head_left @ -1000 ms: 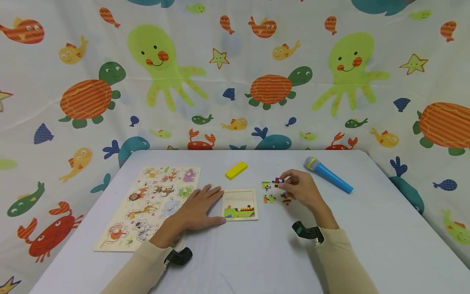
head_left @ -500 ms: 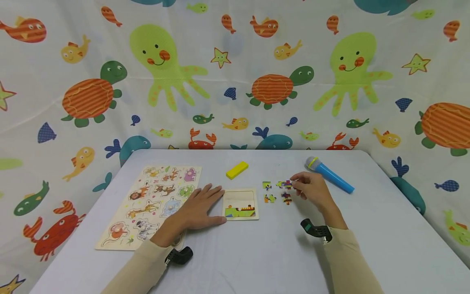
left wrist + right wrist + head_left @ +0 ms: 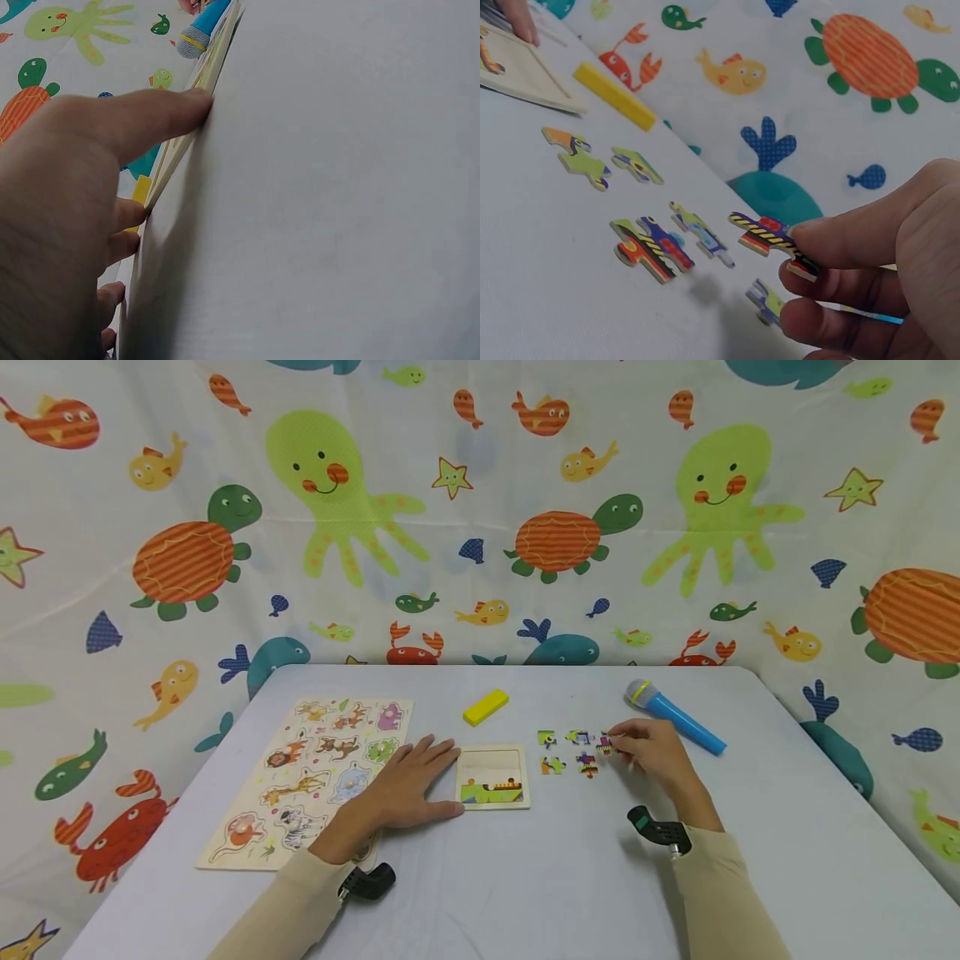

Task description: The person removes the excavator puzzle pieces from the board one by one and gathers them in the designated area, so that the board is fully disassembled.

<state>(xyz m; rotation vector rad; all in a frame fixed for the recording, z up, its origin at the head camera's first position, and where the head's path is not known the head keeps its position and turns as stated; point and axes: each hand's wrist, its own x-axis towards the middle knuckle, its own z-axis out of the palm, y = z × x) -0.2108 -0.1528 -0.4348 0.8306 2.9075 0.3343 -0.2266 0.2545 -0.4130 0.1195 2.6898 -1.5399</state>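
Observation:
My right hand (image 3: 660, 760) pinches a jigsaw piece (image 3: 769, 236) between thumb and fingertips. The piece has yellow-and-black stripes with red and purple parts, and it is raised above the table in the right wrist view. Several loose jigsaw pieces (image 3: 587, 765) lie to the left of this hand, one partly hidden behind its fingers in the right wrist view. My left hand (image 3: 408, 789) lies with fingers spread, thumb and fingertips at the left edge of a small wooden puzzle tray (image 3: 491, 760). Joined pieces (image 3: 491, 792) fill the tray's lower part; bare wood shows above.
A large wooden animal puzzle board (image 3: 307, 785) lies at the left, partly under my left hand and forearm. Behind the tray is a yellow block (image 3: 485, 707). A blue toy microphone (image 3: 678, 718) lies beyond my right hand. A sea-animal curtain (image 3: 480, 527) hangs behind the table.
My right hand has moved to the right with the pinched piece, from over the loose pieces to their right side, uncovering more of them. My left hand has stayed at the tray.

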